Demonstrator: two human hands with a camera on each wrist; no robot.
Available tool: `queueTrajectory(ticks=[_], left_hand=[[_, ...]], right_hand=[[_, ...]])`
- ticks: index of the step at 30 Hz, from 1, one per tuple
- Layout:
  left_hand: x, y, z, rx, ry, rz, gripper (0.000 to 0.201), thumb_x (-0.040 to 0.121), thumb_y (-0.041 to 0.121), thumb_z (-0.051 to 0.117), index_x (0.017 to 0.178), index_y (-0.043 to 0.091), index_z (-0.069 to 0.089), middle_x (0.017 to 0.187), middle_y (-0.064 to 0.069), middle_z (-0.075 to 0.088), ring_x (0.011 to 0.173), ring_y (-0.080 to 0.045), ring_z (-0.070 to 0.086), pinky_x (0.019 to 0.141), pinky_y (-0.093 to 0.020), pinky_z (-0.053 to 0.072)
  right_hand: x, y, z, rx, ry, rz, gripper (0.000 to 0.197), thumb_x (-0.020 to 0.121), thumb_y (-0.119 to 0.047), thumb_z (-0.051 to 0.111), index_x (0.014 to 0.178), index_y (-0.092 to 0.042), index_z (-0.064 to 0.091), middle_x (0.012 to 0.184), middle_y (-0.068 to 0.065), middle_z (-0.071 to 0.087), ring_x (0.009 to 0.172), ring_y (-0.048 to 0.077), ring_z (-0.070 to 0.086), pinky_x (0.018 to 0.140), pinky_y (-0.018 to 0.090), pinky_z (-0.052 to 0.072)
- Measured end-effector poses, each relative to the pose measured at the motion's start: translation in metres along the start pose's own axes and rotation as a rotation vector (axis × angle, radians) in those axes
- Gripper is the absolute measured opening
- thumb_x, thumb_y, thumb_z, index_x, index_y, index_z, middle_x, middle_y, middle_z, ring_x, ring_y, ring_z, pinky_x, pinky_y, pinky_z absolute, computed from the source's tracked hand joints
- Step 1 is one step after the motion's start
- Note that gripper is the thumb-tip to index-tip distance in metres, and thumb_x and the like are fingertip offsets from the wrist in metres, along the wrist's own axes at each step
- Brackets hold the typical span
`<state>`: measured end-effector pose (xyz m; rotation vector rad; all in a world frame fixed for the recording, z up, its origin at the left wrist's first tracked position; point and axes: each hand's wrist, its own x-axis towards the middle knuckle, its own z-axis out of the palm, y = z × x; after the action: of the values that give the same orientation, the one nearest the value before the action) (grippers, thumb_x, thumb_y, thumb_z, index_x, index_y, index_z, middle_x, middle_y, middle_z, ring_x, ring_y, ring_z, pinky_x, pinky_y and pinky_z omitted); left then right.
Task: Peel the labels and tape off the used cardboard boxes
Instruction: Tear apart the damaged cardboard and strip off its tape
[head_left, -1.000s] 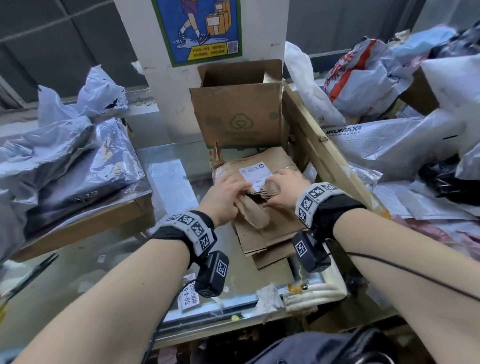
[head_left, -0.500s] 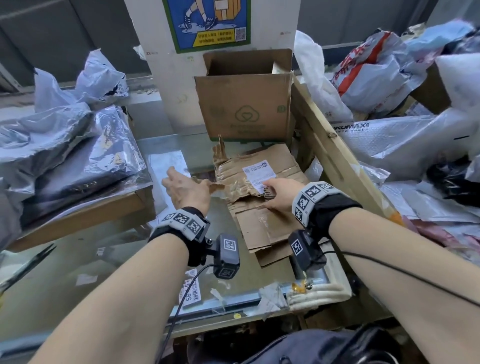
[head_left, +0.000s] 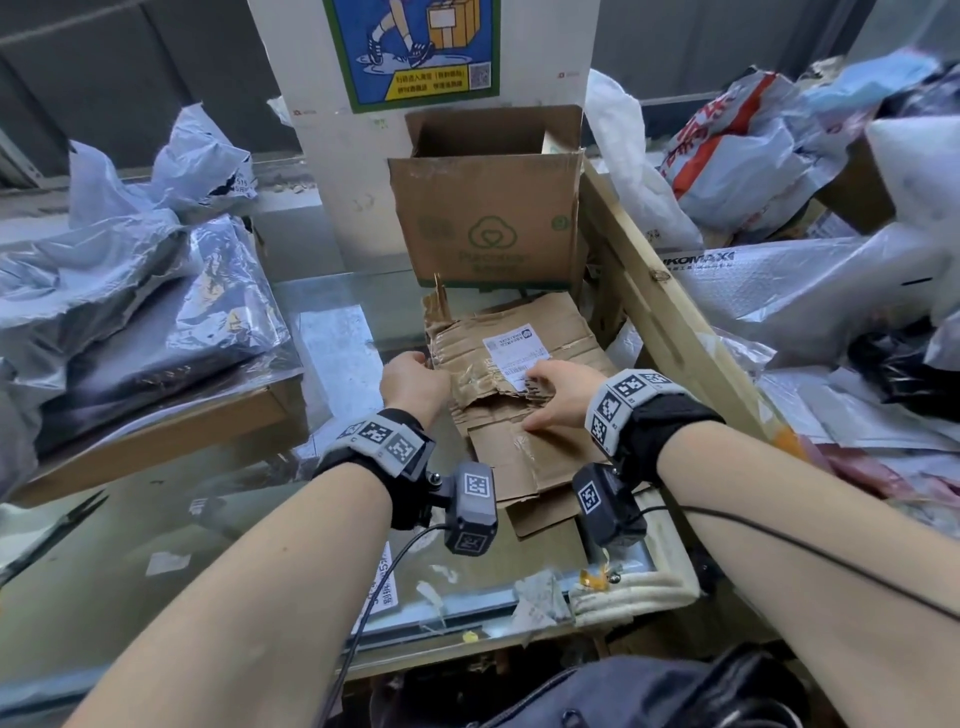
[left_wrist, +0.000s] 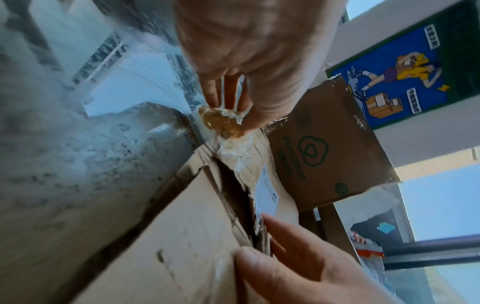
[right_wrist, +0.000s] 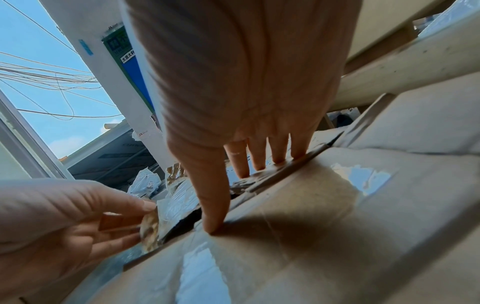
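Note:
A flattened, torn cardboard box (head_left: 524, 441) lies on the glass counter, with a white shipping label (head_left: 511, 349) near its far edge. My left hand (head_left: 415, 374) is at the box's left edge and pinches a crumpled end of clear brownish tape (left_wrist: 223, 121) that still runs onto the cardboard. My right hand (head_left: 556, 387) lies flat on the box, straight fingers (right_wrist: 259, 160) pressing along the torn seam just below the label and thumb (right_wrist: 210, 205) pressing the lower flap. Strips of clear tape (right_wrist: 200, 273) shine on the near flaps.
An upright open carton with a green logo (head_left: 488, 208) stands just behind the flat box. A wooden rail (head_left: 670, 312) borders the right, with plastic mailer bags (head_left: 810, 291) beyond. Grey bags on a tray (head_left: 119, 312) fill the left. Label scraps (head_left: 384, 587) lie near the counter's front edge.
My left hand swung out left with a torn piece half a second ago and has come back to the box's left edge, now pinching tape. The right hand stayed pressed on the box.

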<state>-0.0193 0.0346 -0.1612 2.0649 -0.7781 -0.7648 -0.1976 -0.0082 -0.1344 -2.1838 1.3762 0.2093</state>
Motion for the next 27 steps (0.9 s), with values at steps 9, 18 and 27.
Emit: queueTrajectory(ticks=[9, 18, 27], left_hand=[[-0.008, 0.004, 0.005, -0.289, 0.031, -0.095, 0.066, 0.08, 0.003, 0.067, 0.141, 0.007, 0.041, 0.134, -0.008, 0.053, 0.12, -0.024, 0.052, 0.105, -0.037, 0.043], [0.003, 0.006, 0.015, -0.602, -0.026, -0.353, 0.053, 0.062, -0.005, 0.084, 0.109, 0.002, 0.06, 0.104, -0.017, 0.069, 0.093, -0.028, 0.068, 0.089, -0.04, 0.055], [0.001, 0.004, 0.012, -0.663, -0.012, -0.329, 0.021, 0.078, -0.013, 0.068, 0.08, 0.006, 0.058, 0.088, -0.016, 0.067, 0.079, -0.025, 0.068, 0.072, -0.032, 0.057]], right_hand=[[0.001, 0.003, 0.0, 0.064, -0.019, -0.014, 0.077, 0.076, -0.036, 0.076, 0.14, -0.017, 0.039, 0.141, 0.004, 0.046, 0.126, 0.02, 0.047, 0.105, 0.033, 0.039], [0.004, 0.01, 0.003, 0.168, -0.028, -0.018, 0.084, 0.072, -0.031, 0.08, 0.143, -0.016, 0.037, 0.146, 0.003, 0.039, 0.131, 0.02, 0.042, 0.109, 0.034, 0.036], [0.004, 0.008, 0.004, 0.16, -0.015, -0.024, 0.085, 0.072, -0.029, 0.081, 0.143, -0.016, 0.037, 0.15, 0.005, 0.033, 0.134, 0.021, 0.038, 0.111, 0.034, 0.032]])
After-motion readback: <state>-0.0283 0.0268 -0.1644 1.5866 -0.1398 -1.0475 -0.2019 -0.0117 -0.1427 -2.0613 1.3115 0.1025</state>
